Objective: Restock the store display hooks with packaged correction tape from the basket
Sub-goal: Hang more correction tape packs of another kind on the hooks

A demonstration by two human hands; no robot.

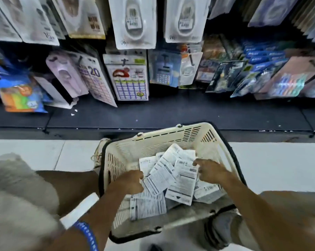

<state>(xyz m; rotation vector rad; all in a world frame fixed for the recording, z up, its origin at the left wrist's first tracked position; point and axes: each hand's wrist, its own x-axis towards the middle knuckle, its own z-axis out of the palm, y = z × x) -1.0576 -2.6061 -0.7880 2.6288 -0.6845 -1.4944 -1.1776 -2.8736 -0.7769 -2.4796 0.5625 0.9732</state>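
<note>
A cream plastic basket [153, 140] with black handles sits on the floor between my knees, and several white correction tape packs [171, 176] lie in it face down. My left hand [130, 181] reaches into the basket from the left, and its curled fingers pinch the edge of a pack in the pile. My right hand [210, 172] comes in from the right and pinches the top corner of another pack [184, 180]. Hanging correction tape packs [134, 20] fill the display hooks at the top centre.
Below the tape packs hang stationery cards, among them a calculator pack [164, 69] and a sticker sheet [129, 82]. A dark base shelf [171, 113] runs along the foot of the display. White floor tiles [44, 153] lie on both sides of the basket.
</note>
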